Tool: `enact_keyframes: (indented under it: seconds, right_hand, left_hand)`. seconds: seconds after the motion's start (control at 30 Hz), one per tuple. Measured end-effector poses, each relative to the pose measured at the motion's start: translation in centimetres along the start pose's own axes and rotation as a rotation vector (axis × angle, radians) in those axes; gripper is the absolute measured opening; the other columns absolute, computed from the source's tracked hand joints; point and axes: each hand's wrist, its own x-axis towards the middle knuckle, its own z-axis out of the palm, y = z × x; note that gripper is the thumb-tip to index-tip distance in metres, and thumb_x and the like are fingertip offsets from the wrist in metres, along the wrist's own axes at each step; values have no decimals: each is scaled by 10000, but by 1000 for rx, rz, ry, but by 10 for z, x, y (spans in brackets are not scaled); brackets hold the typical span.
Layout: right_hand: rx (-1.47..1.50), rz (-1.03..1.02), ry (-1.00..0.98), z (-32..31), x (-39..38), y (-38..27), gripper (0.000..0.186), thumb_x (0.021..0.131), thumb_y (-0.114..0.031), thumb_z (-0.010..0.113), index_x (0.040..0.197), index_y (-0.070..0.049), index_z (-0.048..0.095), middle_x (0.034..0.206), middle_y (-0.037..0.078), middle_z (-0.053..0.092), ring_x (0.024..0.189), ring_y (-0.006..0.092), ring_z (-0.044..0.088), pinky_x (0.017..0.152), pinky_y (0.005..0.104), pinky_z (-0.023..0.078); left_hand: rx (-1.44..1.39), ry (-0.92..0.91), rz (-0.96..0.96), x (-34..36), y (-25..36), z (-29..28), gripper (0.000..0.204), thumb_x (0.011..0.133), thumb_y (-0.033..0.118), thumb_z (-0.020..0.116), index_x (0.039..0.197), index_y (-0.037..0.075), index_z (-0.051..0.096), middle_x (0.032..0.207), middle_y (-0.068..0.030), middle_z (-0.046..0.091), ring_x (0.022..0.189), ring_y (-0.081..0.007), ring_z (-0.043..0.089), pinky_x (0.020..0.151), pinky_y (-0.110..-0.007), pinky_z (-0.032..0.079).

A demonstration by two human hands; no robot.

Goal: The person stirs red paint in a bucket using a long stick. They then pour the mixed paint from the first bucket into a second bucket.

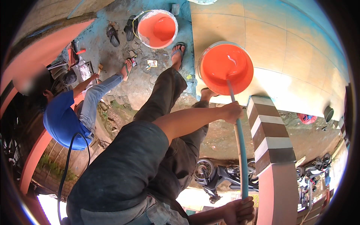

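My left hand [230, 112] is closed around the middle of a long pole [242, 157], tan along one side and blue-green along the other. The pole's far end dips into orange paint [221, 62] in a round bucket [203, 75] on the tiled ledge. At the pole's near end my right hand [240, 212] is wrapped round it, close to the lower edge. A second, white-rimmed bucket [177, 28] with orange paint coating its inside stands farther left, its handle hanging to one side.
At the left a person in a blue shirt [62, 116] sits low, one hand by a small brush [100, 68]. Dark sandals [112, 36] lie on the stained floor [108, 67]. A striped pillar [270, 131] rises to my right, with a motorbike [228, 176] beyond.
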Motion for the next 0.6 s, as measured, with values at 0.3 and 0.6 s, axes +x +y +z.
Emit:
enact_keyframes:
  seconds: [0.3, 0.6]
  right_hand:
    - [203, 30, 160, -30, 21, 20, 518, 832, -597, 417, 540, -178, 331, 487, -45, 218, 474, 131, 278, 496, 311, 273]
    - [79, -25, 246, 20, -3, 18, 344, 776, -384, 478, 548, -162, 346, 511, -44, 231, 533, 138, 305, 614, 345, 306]
  left_hand:
    - [124, -98, -126, -23, 4, -43, 65, 556, 180, 644, 585, 142, 600, 594, -46, 584, 681, -236, 595, 719, -382, 398]
    - [21, 305, 97, 31, -26, -55, 151, 555, 222, 647, 529, 146, 519, 569, -27, 499, 692, -230, 516, 673, -367, 377]
